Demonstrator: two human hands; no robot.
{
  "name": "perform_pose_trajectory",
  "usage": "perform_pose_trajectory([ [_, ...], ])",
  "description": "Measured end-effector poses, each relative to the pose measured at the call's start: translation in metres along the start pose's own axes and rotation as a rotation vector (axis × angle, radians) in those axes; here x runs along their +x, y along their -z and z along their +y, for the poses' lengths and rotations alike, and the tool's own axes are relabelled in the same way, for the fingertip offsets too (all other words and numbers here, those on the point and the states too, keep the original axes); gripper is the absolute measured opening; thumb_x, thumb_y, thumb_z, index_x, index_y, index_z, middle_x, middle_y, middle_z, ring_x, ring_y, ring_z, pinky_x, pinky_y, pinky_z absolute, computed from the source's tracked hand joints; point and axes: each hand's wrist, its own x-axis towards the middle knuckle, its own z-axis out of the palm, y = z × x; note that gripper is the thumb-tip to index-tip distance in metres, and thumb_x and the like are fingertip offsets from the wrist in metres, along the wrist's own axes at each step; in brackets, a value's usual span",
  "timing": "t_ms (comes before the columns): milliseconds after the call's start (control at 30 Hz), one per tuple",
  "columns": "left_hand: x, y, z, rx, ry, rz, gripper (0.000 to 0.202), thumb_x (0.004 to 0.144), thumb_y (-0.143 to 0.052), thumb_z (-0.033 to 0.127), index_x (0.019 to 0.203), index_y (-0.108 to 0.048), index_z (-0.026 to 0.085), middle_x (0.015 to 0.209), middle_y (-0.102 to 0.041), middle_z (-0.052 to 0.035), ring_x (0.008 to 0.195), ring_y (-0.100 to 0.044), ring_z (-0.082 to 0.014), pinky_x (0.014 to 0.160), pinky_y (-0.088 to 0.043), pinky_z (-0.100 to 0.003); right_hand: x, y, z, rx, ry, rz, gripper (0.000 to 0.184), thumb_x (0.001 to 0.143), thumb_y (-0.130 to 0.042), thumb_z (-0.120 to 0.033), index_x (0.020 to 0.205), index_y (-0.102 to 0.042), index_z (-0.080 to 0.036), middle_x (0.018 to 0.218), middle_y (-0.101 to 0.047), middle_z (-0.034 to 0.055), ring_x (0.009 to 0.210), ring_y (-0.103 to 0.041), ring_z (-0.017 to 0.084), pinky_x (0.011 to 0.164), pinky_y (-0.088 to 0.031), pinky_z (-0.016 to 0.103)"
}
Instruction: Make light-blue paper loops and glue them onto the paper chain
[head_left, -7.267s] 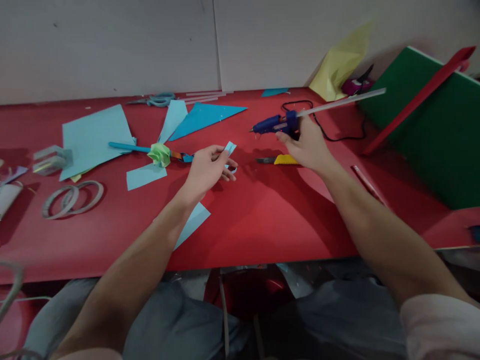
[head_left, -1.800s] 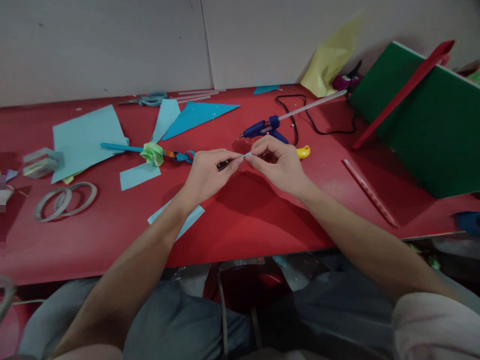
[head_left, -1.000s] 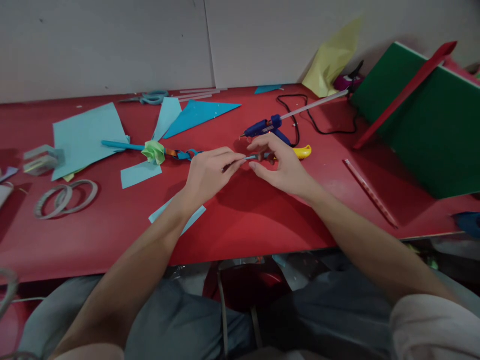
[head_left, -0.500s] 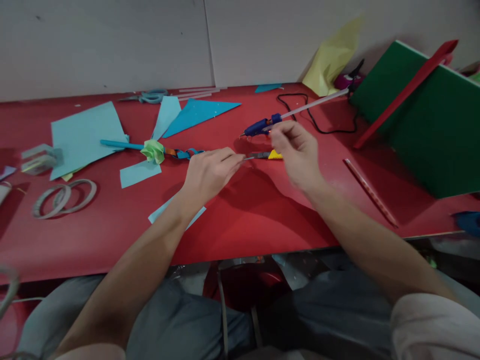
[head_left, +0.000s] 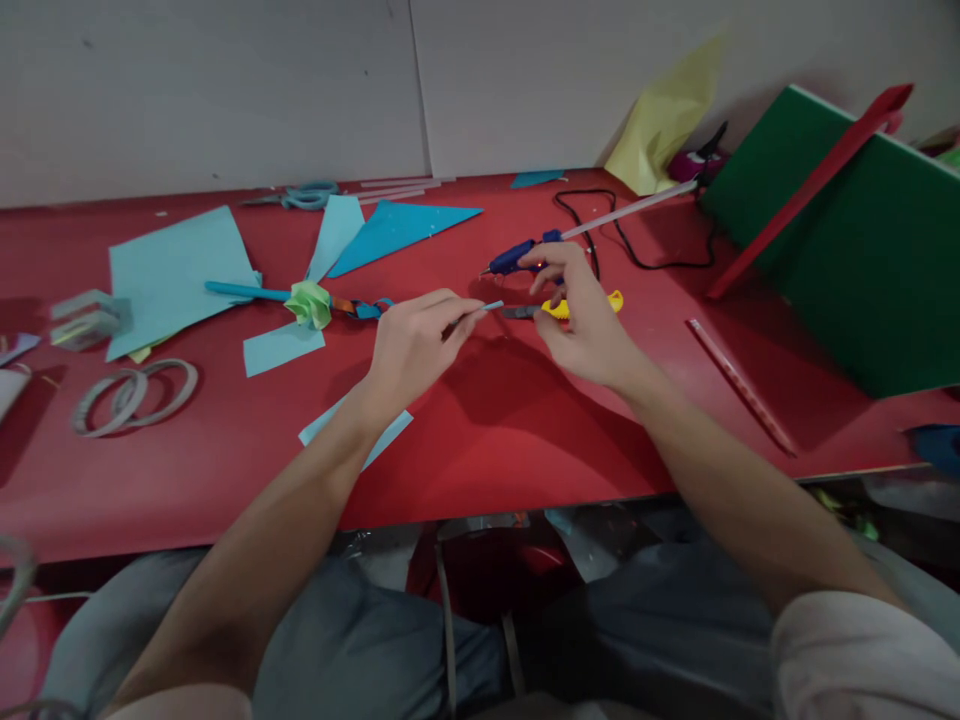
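My left hand [head_left: 421, 338] pinches a narrow light-blue strip [head_left: 492, 306], probably paper, and its tip sticks out past the fingertips to the right. My right hand [head_left: 579, 318] has its fingers apart and curved, with nothing seen between them. Behind that hand lies a yellow box cutter [head_left: 615, 301], partly hidden by the fingers. Just beyond the fingertips rests a blue hot glue gun [head_left: 510, 259] with a long glue stick [head_left: 630, 208] in its back. Left of my left hand is a blue stem [head_left: 247, 290] with a pale green paper flower [head_left: 309, 304] and an orange-and-blue twisted part.
Light-blue paper sheets [head_left: 176, 270], a blue triangle [head_left: 409, 228], scissors [head_left: 309, 195] and tape rings [head_left: 169, 400] lie on the red table [head_left: 495, 450]. A pencil [head_left: 739, 385] and a leaning green board [head_left: 847, 240] are at right. A black cord [head_left: 667, 265] curls behind.
My right hand's fingers have spread from a pinch, and the hand has shifted slightly left. More of the strip's tip shows at my left fingertips, and more of the yellow cutter is visible.
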Motion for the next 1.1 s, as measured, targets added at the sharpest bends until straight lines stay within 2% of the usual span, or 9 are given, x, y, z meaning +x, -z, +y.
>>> perform_pose_trajectory([
  [67,0.0,-0.001,0.0,0.001,-0.016,-0.009,0.039,0.109,-0.052,0.046,0.105,-0.083,0.023,0.092,-0.082,-0.0068,0.079,-0.073,-0.0183,0.071,-0.05,-0.029,0.0,-0.002,-0.001,0.008,0.005,-0.017,0.033,0.094,-0.073,-0.045,0.123,-0.065,-0.031,0.129,-0.065,0.0104,0.105,-0.063,0.027,0.097,-0.057,0.05],
  [167,0.0,-0.001,0.001,0.0,-0.042,-0.032,0.04,0.11,-0.051,0.047,0.104,-0.083,0.023,0.094,-0.082,-0.0069,0.081,-0.073,-0.0182,0.072,-0.05,-0.029,0.0,-0.007,-0.002,0.009,0.035,-0.025,0.017,0.097,-0.071,-0.045,0.105,-0.07,-0.029,0.117,-0.07,0.0091,0.107,-0.065,0.027,0.099,-0.057,0.049],
  [267,0.0,0.0,0.001,-0.001,-0.045,-0.045,0.042,0.11,-0.051,0.049,0.103,-0.083,0.023,0.094,-0.082,-0.0068,0.081,-0.073,-0.0182,0.071,-0.05,-0.029,0.001,-0.013,0.001,0.021,0.062,-0.007,0.017,0.102,-0.065,-0.042,0.094,-0.069,-0.028,0.108,-0.072,0.008,0.106,-0.067,0.026,0.099,-0.056,0.048],
  [433,-0.001,-0.002,-0.002,0.011,-0.048,-0.023,0.041,0.11,-0.051,0.048,0.105,-0.083,0.023,0.094,-0.082,-0.0073,0.08,-0.073,-0.0183,0.071,-0.05,-0.029,0.002,-0.019,0.007,0.021,0.045,-0.03,0.022,0.097,-0.071,-0.048,0.104,-0.068,-0.027,0.135,-0.068,0.0113,0.122,-0.064,0.028,0.097,-0.056,0.047],
  [567,-0.002,-0.003,-0.003,0.029,-0.062,-0.038,0.043,0.11,-0.05,0.049,0.103,-0.084,0.023,0.094,-0.082,-0.0068,0.079,-0.073,-0.0179,0.071,-0.05,-0.028,0.004,-0.017,0.008,-0.014,0.074,-0.063,0.02,0.102,-0.065,-0.044,0.092,-0.068,-0.027,0.118,-0.075,0.0078,0.117,-0.066,0.027,0.105,-0.052,0.051],
  [700,-0.002,-0.002,-0.003,0.031,-0.06,-0.034,0.043,0.11,-0.05,0.049,0.105,-0.083,0.023,0.095,-0.082,-0.007,0.082,-0.074,-0.0184,0.072,-0.05,-0.029,0.004,-0.014,0.005,0.016,0.068,-0.035,0.018,0.1,-0.069,-0.046,0.101,-0.069,-0.028,0.128,-0.072,0.0093,0.124,-0.065,0.028,0.11,-0.05,0.052],
  [833,-0.001,-0.002,-0.002,0.025,-0.06,-0.056,0.043,0.111,-0.049,0.049,0.105,-0.083,0.024,0.096,-0.083,-0.0065,0.082,-0.075,-0.0183,0.071,-0.05,-0.029,0.002,-0.014,0.006,0.011,0.067,-0.044,0.015,0.101,-0.067,-0.043,0.099,-0.068,-0.028,0.128,-0.072,0.009,0.126,-0.064,0.028,0.113,-0.048,0.054],
  [967,-0.001,-0.001,-0.003,0.031,-0.054,-0.037,0.042,0.11,-0.05,0.048,0.105,-0.083,0.024,0.095,-0.082,-0.0069,0.081,-0.074,-0.0185,0.071,-0.05,-0.029,0.001,-0.014,0.007,0.037,0.055,-0.032,0.026,0.094,-0.076,-0.045,0.113,-0.066,-0.029,0.146,-0.063,0.0125,0.137,-0.058,0.031,0.111,-0.05,0.054],
  [1100,-0.001,-0.001,-0.003,0.046,-0.08,-0.049,0.042,0.11,-0.051,0.048,0.104,-0.084,0.023,0.093,-0.082,-0.0064,0.079,-0.074,-0.0182,0.069,-0.049,-0.029,0.001,-0.013,0.007,0.003,0.069,-0.061,0.011,0.101,-0.067,-0.039,0.098,-0.067,-0.028,0.127,-0.072,0.0096,0.125,-0.064,0.028,0.113,-0.048,0.054],
])
